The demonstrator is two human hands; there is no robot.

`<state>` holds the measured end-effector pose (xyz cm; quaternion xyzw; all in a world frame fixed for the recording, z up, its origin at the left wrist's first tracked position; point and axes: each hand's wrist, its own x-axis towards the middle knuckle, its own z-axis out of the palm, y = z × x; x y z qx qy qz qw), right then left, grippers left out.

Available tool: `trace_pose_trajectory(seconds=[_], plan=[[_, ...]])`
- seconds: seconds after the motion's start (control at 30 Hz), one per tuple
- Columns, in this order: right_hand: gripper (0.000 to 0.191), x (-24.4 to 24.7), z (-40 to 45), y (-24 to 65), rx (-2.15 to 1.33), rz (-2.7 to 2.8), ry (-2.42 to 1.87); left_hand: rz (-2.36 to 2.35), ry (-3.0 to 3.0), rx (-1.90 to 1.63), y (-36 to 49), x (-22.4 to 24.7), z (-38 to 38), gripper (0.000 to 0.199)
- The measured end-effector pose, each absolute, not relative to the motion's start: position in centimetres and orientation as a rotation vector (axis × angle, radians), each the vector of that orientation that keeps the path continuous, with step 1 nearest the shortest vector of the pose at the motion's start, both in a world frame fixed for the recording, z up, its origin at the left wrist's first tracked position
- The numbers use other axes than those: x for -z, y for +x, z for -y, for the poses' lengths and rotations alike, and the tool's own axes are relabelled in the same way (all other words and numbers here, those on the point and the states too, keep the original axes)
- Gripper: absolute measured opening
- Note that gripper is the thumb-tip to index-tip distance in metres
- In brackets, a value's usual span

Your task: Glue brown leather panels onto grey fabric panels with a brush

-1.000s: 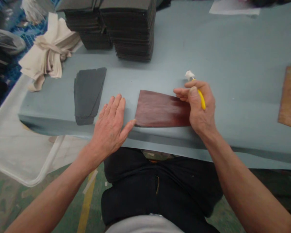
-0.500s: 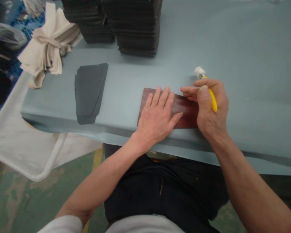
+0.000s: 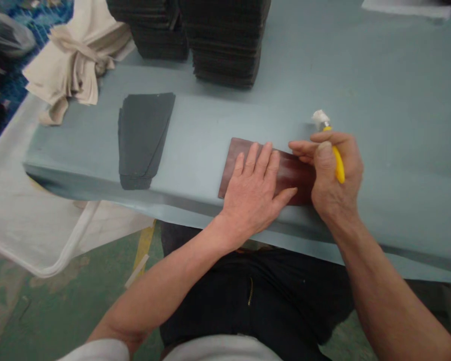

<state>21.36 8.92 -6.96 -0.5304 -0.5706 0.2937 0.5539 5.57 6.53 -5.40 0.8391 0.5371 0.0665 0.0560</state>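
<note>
A dark red, smooth rectangular piece lies flat near the table's front edge. My left hand rests on it, palm down with fingers spread. At its right end is my right hand, closed around a yellow-handled tool with a white, cloth-like wad at its tip. The tip points away from me, beyond the piece. Fingers of my right hand reach over the piece's upper right edge; whether they touch it is unclear.
Dark flat pieces lie to the left on the blue-grey table. Tall dark stacks stand at the back. A tied beige cloth bundle sits at the back left, above a white tray.
The view has shifted slightly, so most things appear a little displaced. Both hands keep nearly the same pose, with the left on the red piece and the right holding the yellow tool.
</note>
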Motion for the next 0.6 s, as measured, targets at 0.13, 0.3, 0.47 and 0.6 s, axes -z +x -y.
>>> trace_pose_trajectory(seconds=[0.13,0.3,0.47,0.6], plan=[[0.039,7.1,-9.0,21.3,-0.670,1.370,-1.248,-1.799,2.431,-0.261,3.8,5.9,-6.5,0.083],[0.036,7.5,-9.0,21.3,-0.673,1.403,-1.262,-1.927,2.381,-0.315,2.1,6.7,-6.7,0.082],[0.030,8.3,-9.1,21.0,-0.527,1.537,-1.332,-1.969,2.379,-0.170,2.3,6.4,-7.0,0.080],[0.018,8.8,-9.0,20.4,-0.175,1.871,-1.372,-1.942,2.421,-0.130,2.2,6.0,-7.2,0.076]])
